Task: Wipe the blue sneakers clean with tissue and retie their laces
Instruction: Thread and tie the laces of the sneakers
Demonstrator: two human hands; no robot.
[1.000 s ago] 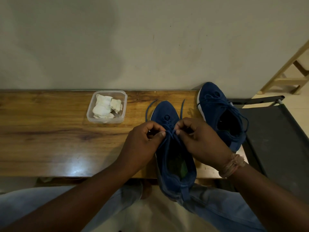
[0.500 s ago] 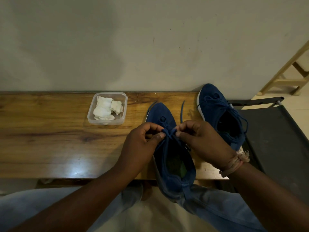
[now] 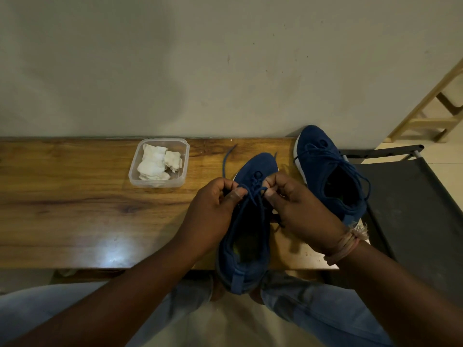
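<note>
The lace (image 3: 253, 194) of the near sneaker (image 3: 246, 236) — which sits at the front edge of the worktop (image 3: 87, 211) — is pinched by the left hand (image 3: 213, 211) and the right hand (image 3: 298, 209), and if one grip is let slack the knot may be undone.

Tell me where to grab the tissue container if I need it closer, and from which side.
Take the container by its near right corner, coming from the right where the hands already work. Its rim is open and lidless, so a thumb can likely hook inside the wall with the fingers outside. The crumpled tissue sits toward the left and middle, leaving that corner barer. It rests flat on the table, so sliding should do.
</note>
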